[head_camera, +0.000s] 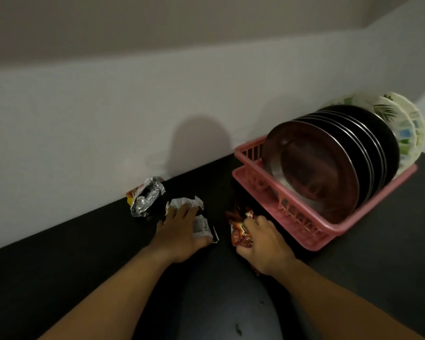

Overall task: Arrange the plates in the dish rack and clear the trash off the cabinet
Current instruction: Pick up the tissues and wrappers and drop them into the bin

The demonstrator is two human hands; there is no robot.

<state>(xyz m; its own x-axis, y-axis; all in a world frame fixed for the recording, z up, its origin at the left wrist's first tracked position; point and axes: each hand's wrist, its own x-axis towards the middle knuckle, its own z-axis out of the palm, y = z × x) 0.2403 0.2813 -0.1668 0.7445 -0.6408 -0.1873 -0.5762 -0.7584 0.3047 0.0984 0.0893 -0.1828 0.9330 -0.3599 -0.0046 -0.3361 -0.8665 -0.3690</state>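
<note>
step: clearing trash, plates (329,165) racked | left hand (182,233) grips white wrapper (199,225) | right hand (264,242) clutches red wrapper (239,233) | next, likely: foil wrapper (146,200) beyond left hand

Pink dish rack (302,224), dark silvery-rimmed metal plates (312,168), white plates (407,128) printed with green leaves and blue patches. Black cabinet top (59,266) and pale grey wall (108,119). Silver foil wrapper (146,197) with red and yellow print, white wrapper (203,225) edged black, red-brown wrapper (239,235).
</note>
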